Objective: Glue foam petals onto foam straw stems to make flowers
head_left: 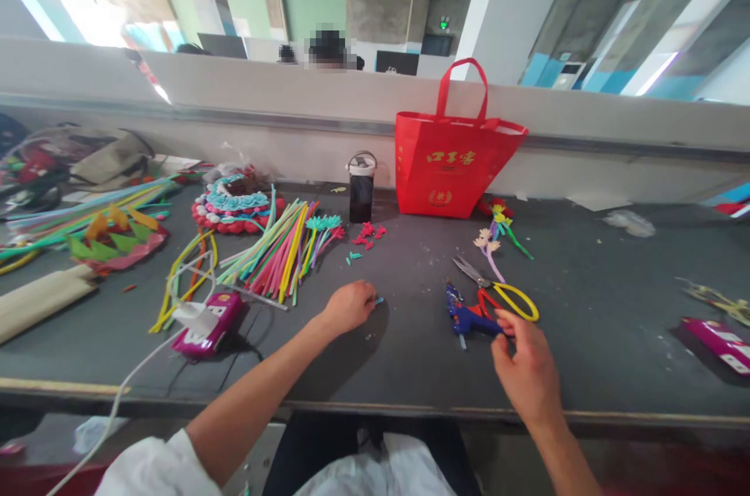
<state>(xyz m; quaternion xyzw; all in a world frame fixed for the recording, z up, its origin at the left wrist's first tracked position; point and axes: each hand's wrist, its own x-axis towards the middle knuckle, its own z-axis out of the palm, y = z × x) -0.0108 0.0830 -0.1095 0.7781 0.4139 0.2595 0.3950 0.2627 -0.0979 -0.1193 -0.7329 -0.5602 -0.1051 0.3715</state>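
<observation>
My left hand (pixel 350 307) rests on the dark grey table (pixel 598 308) with its fingers curled, pinching a tiny blue piece (pixel 379 300) at the fingertips. My right hand (pixel 524 365) reaches toward the handle of a blue glue gun (pixel 467 319) lying on the table, its fingers touching the grip. Yellow-handled scissors (pixel 502 293) lie just beyond the glue gun. A fan of coloured pipe cleaners (pixel 281 250) lies to the left of my left hand.
A red tote bag (pixel 448 164) and a dark bottle (pixel 362 188) stand at the back. Small pipe-cleaner flowers (pixel 497 234), a round craft piece (pixel 234 205), a pink power strip (pixel 212 320) with a white cable, and more craft material at far left.
</observation>
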